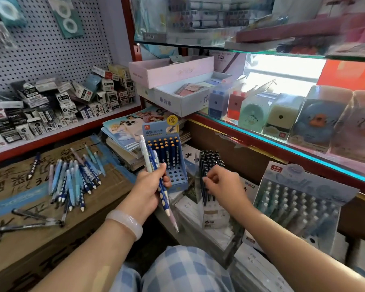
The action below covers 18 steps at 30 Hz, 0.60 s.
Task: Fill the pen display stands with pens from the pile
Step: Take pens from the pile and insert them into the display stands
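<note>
Nearest us, our checked trousers fill the bottom edge, and a pale bangle sits on our left wrist. Our left hand is wrapped around a bundle of pens, the grip clamped on them, so that they stand tilted with caps up and tips pointing down towards us. Our right hand hovers at the black pens, fingers curled and pinched together; we cannot tell whether they hold one.

To the left, the pile of blue and white pens lies loose on the brown surface, towards its far edge, with a few darker pens near its left edge.

Just beyond our left hand stands the blue stand, its back rows filled with dark blue pens and its front holes open. To the right, a grey stand leans full of pale pens. Farther off, a shelf carries small boxes below a pegboard.
</note>
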### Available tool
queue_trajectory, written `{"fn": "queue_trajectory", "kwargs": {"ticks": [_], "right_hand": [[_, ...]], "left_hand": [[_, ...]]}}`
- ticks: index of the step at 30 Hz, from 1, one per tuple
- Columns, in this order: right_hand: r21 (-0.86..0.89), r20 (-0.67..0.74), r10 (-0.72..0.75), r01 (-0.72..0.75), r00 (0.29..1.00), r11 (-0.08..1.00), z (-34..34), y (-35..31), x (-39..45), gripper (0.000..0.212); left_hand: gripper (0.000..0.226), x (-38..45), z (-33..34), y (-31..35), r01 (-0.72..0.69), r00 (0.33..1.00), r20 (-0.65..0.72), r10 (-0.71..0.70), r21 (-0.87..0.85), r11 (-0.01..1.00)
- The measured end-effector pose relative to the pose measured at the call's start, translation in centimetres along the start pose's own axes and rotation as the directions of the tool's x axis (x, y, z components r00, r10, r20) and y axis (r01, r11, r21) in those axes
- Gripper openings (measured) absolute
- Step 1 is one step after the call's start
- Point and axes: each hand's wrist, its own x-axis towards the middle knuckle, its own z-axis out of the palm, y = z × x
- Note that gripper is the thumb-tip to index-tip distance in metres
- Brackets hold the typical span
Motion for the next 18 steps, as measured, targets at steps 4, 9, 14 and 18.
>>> {"fn": "queue_trajectory", "kwargs": {"ticks": [4, 9, 14, 18], "right_hand": [[0.352, 0.174, -0.017, -0.046, 0.985, 0.935, 0.0, -4.1, 0.4, 0.017], [0.555, 0.398, 0.139, -0.358, 0.907, 0.75, 1.1, -5.8, 1.6, 0.027], [0.59, 0.442, 0.098, -0.371, 0.892, 0.717, 2.1, -6.3, 2.6, 0.023], [0.614, 0.389, 0.075, -0.319, 0.918, 0.721, 3.0, -6.5, 3.7, 0.026]], "left_hand": [[0.013, -1.6, 0.6, -0.2, 0.074, 0.983, 0.164, -0.079, 0.033, 0.997], [0.012, -2.3, 0.0, 0.7, 0.115, 0.951, 0.283, -0.124, 0.049, 0.992], [0.014, -2.1, -0.9, 1.6, 0.12, 0.942, 0.301, -0.149, 0.111, 0.986], [0.014, -0.8, -1.3, 1.6, 0.102, 0.978, 0.178, -0.107, 0.036, 0.994]]}}
